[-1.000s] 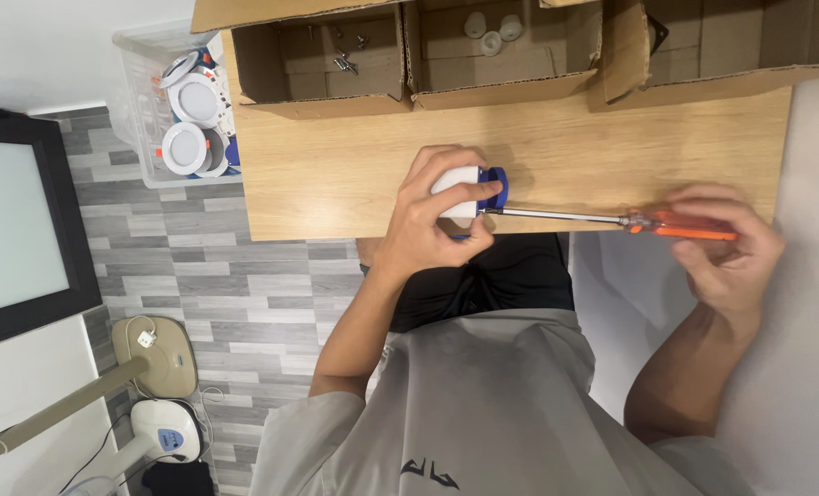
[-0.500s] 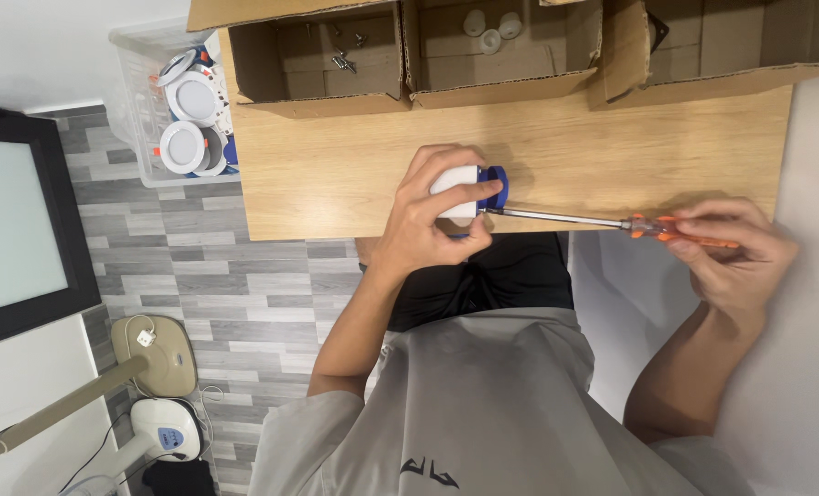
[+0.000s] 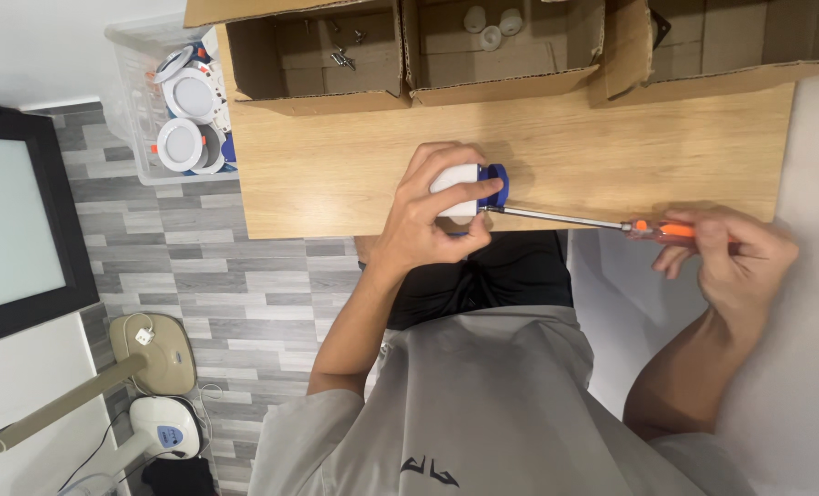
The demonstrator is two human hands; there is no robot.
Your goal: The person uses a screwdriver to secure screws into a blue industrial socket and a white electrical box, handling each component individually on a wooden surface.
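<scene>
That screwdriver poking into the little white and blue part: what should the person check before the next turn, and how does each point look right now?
1. Left hand grips the white and blue part firmly: ok, fingers wrap around it.
2. Right hand holds the orange handle of the screwdriver: ok.
3. Shaft meets the part at its blue end: ok.
4. Tip seated in a screw head: cannot tell, the fingers hide it.
5. Part steadied on the wooden table: ok, it sits near the table's front edge.
6. Cardboard boxes clear of the tool: ok, they stand at the far edge.
</scene>
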